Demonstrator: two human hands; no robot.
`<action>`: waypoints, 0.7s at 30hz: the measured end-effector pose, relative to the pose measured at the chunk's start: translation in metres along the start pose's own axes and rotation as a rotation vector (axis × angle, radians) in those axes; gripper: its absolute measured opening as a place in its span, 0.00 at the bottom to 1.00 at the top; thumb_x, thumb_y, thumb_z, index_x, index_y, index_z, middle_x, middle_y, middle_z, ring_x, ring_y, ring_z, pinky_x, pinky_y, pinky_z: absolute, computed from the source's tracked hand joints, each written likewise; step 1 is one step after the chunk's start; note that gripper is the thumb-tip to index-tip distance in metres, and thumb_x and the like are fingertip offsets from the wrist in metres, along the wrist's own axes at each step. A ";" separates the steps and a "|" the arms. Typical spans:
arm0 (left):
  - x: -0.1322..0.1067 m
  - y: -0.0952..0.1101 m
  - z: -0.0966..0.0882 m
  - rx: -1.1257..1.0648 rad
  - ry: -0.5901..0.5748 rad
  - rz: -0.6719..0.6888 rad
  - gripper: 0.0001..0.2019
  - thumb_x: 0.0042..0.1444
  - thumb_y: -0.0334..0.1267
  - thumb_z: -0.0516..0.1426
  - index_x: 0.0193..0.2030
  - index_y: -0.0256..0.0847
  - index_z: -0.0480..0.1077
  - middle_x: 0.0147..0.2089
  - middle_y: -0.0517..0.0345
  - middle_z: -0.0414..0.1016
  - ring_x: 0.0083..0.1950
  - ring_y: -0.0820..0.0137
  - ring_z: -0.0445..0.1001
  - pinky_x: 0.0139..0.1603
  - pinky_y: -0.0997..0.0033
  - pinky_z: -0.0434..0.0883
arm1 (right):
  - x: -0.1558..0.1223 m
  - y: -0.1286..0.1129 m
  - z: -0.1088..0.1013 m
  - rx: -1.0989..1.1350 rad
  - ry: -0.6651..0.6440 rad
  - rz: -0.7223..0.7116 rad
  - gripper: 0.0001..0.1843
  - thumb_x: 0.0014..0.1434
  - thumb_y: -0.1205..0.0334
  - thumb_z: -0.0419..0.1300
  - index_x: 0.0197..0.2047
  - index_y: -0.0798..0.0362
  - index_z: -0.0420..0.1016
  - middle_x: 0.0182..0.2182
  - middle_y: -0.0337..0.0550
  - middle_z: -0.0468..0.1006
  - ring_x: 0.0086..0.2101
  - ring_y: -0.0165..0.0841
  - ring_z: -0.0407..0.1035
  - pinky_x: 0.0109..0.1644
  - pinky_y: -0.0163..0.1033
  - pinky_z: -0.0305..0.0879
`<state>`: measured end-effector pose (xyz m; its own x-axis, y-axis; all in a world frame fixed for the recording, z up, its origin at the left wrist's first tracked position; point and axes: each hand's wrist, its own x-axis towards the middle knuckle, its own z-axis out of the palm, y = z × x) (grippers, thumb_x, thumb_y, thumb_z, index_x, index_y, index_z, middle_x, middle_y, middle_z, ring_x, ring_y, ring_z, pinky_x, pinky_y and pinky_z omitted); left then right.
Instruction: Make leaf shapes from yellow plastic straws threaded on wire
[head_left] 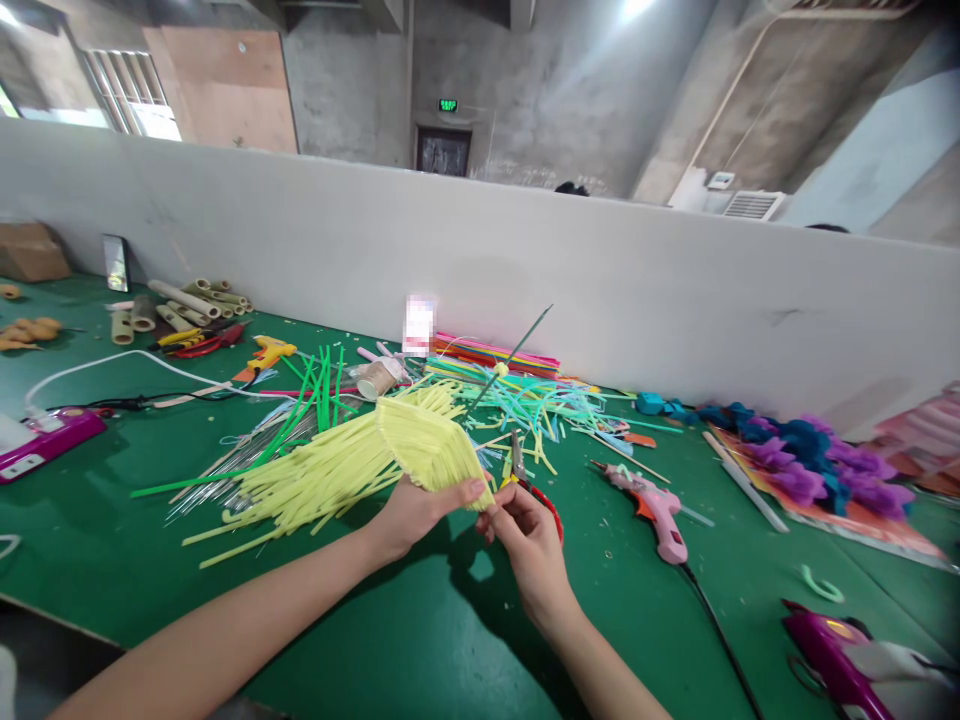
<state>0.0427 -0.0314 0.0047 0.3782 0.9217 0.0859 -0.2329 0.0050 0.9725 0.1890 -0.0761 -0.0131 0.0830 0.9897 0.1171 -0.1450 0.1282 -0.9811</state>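
While the left hand (420,512) grips the yellow straw fan (420,445) from below, the right hand (525,535) pinches its tip (scissors (529,485) just behind) over the green table (420,630).

Straw bundle (352,465) mid-table (420,640) — glue gun (654,508) right, cardboard tubes (187,300) far left.
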 end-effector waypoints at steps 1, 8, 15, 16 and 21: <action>0.000 0.000 0.000 -0.002 -0.002 -0.001 0.13 0.49 0.42 0.64 0.39 0.38 0.77 0.37 0.57 0.79 0.39 0.66 0.75 0.43 0.69 0.72 | 0.000 -0.001 0.000 -0.005 0.005 -0.004 0.13 0.53 0.54 0.64 0.27 0.53 0.68 0.20 0.37 0.73 0.22 0.26 0.63 0.27 0.31 0.59; 0.001 0.002 -0.001 0.036 0.035 0.011 0.14 0.48 0.44 0.64 0.39 0.38 0.77 0.38 0.56 0.79 0.39 0.66 0.75 0.43 0.68 0.72 | -0.002 -0.005 0.004 0.044 -0.030 0.054 0.15 0.52 0.51 0.65 0.29 0.53 0.70 0.23 0.39 0.75 0.22 0.28 0.65 0.28 0.33 0.62; 0.000 0.002 -0.001 0.028 -0.006 -0.002 0.14 0.49 0.45 0.63 0.40 0.39 0.76 0.35 0.57 0.78 0.34 0.68 0.74 0.40 0.68 0.72 | -0.002 0.001 0.004 0.055 -0.041 0.054 0.14 0.53 0.53 0.65 0.28 0.53 0.68 0.22 0.38 0.74 0.22 0.26 0.64 0.27 0.32 0.61; 0.000 0.002 -0.001 0.026 -0.004 -0.003 0.14 0.49 0.45 0.63 0.40 0.39 0.76 0.35 0.57 0.78 0.34 0.68 0.74 0.40 0.68 0.72 | -0.002 0.001 0.005 0.056 -0.042 0.052 0.14 0.53 0.53 0.65 0.28 0.53 0.69 0.22 0.38 0.74 0.22 0.27 0.64 0.27 0.32 0.61; 0.000 0.002 0.000 0.025 0.011 -0.004 0.15 0.48 0.45 0.64 0.40 0.38 0.76 0.36 0.56 0.77 0.37 0.67 0.74 0.41 0.68 0.72 | -0.002 0.000 0.007 0.066 -0.029 0.061 0.13 0.52 0.52 0.65 0.29 0.53 0.70 0.23 0.38 0.75 0.22 0.27 0.65 0.27 0.32 0.62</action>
<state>0.0420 -0.0312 0.0069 0.3690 0.9260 0.0794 -0.2092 -0.0005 0.9779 0.1824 -0.0774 -0.0119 0.0435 0.9971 0.0625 -0.2136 0.0704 -0.9744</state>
